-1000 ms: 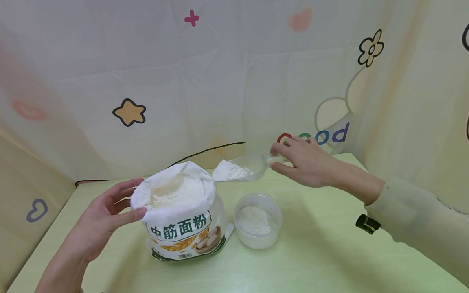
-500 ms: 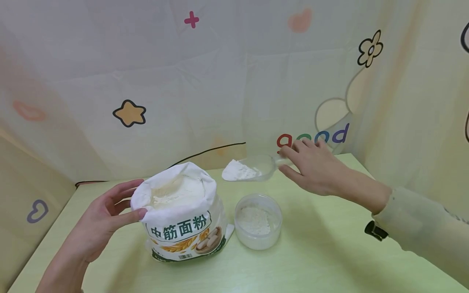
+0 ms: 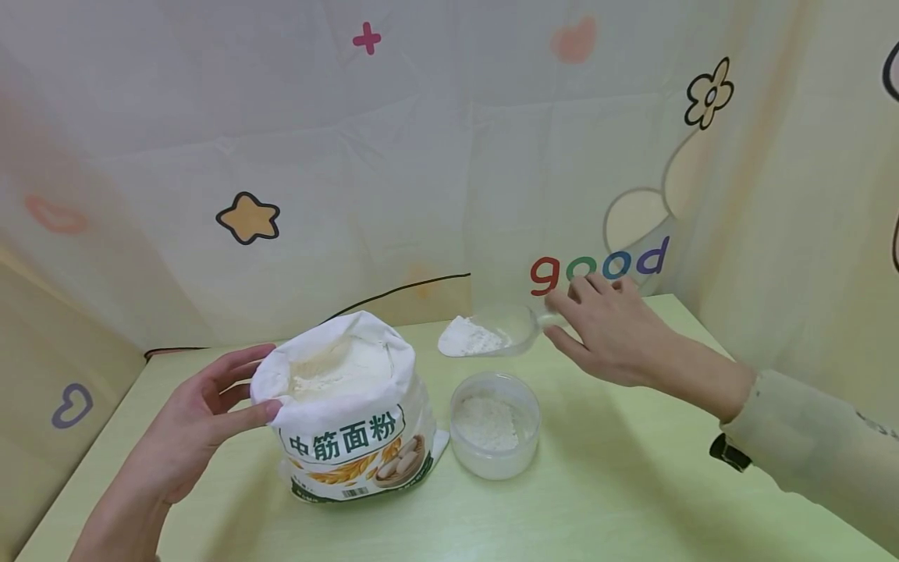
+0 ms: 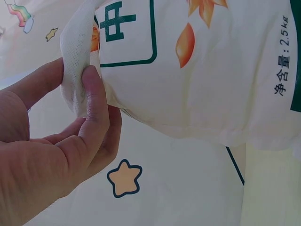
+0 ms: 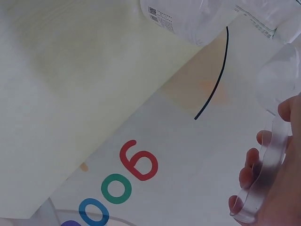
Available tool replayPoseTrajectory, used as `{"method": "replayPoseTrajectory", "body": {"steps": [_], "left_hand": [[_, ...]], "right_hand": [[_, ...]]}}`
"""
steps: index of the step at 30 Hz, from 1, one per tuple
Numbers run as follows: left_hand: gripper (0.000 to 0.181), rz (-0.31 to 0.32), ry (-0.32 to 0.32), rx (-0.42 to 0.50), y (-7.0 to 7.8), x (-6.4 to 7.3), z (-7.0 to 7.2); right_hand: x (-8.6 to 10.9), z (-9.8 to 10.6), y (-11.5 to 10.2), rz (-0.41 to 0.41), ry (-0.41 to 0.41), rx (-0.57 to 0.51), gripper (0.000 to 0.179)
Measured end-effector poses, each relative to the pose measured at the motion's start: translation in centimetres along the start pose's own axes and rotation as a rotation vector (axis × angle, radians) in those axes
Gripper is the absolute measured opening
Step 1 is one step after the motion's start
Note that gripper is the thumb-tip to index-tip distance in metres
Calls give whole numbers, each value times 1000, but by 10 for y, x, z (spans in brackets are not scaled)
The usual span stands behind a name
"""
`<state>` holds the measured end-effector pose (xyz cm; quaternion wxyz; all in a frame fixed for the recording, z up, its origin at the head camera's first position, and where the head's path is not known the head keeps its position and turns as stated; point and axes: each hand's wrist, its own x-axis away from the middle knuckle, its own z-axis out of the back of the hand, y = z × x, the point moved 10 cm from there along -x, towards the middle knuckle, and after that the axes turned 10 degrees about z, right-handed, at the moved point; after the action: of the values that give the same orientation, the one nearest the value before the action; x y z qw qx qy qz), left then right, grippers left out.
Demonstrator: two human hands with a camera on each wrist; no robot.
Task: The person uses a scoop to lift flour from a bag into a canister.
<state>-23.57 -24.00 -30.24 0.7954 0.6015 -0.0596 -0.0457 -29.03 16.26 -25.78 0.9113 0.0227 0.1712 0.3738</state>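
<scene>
My left hand point(image 3: 197, 421) pinches the rolled rim of a white flour bag point(image 3: 351, 445) between thumb and fingers, as the left wrist view also shows. The bag stands upright with its top folded open and flour inside. My right hand point(image 3: 618, 332) grips the handle of a clear plastic scoop point(image 5: 273, 155), its fingers curled round it. A heap of white flour point(image 3: 470, 337) lies in the scoop, which is held level behind and above a round clear tub point(image 3: 495, 460). Some flour is in the tub, which stands just right of the bag.
All of this is on a pale green-yellow table point(image 3: 576, 499). A patterned curtain point(image 3: 421, 156) hangs right behind the table's back edge and down both sides. A dark clip point(image 3: 730, 453) hangs by the right sleeve.
My right hand has moved to the right, away from the bag, and lately a little lower, carrying the loaded scoop along. The left hand, bag and tub have stayed in place.
</scene>
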Motion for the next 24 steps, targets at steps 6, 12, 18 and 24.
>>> {"method": "replayPoseTrajectory", "body": {"steps": [6, 12, 18, 24], "left_hand": [[64, -2, 0, 12, 1, 1, 0], [63, -12, -8, 23, 2, 0, -1], [63, -11, -9, 29, 2, 0, -1], [62, -12, -15, 42, 2, 1, -1]], "right_hand": [[5, -2, -1, 24, 3, 14, 28], [10, -7, -1, 26, -26, 31, 30], [12, -13, -3, 36, -62, 45, 29], [16, -18, -3, 43, -77, 52, 28]]}}
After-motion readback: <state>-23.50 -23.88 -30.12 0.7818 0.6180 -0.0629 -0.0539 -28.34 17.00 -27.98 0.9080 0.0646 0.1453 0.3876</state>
